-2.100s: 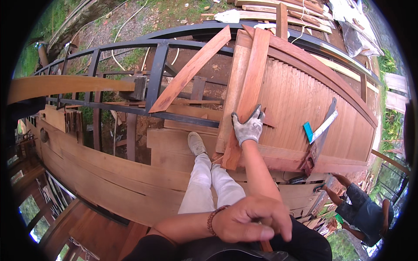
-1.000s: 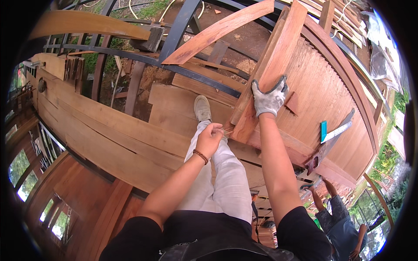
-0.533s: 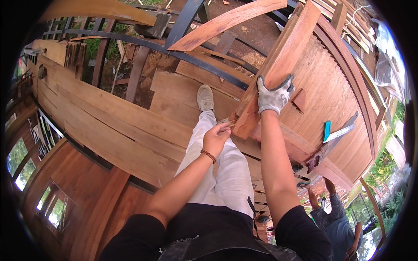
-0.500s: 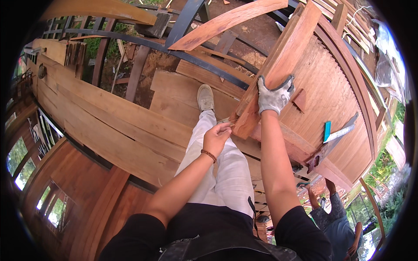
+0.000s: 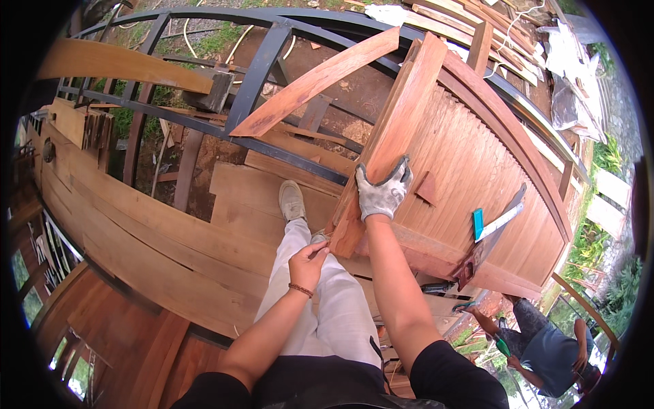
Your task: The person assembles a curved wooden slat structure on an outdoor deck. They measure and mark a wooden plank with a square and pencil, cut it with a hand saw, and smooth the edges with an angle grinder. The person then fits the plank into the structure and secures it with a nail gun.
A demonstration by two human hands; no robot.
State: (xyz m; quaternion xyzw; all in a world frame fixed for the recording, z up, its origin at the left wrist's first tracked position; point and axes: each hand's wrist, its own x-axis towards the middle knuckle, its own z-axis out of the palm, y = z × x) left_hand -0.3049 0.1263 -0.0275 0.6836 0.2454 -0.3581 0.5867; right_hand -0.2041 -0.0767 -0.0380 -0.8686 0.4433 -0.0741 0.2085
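A long reddish wooden board [image 5: 407, 109] stands on edge along the side of a curved wooden panel [image 5: 470, 157]. My right hand [image 5: 383, 191], in a grey-and-white work glove, grips this board near its closer end, thumb on one side and fingers on the other. My bare left hand [image 5: 308, 267], with a beaded bracelet at the wrist, is just left of the board's near end. Its thumb and fingers are pinched together; what they hold, if anything, is too small to make out. A small triangular wood offcut [image 5: 427, 189] lies on the panel beside my right hand.
On the panel lie a try square with a teal handle [image 5: 478, 223] and a handsaw [image 5: 492, 238]. A curved wooden piece [image 5: 317, 82] rests across the dark frame [image 5: 262, 71]. Planks [image 5: 157, 225] floor the left side. Another person [image 5: 552, 354] is at lower right.
The view has shifted, so the board and panel appear farther left. My right hand keeps its grip on the board. My left hand stays pinched by its end. More of the other person shows.
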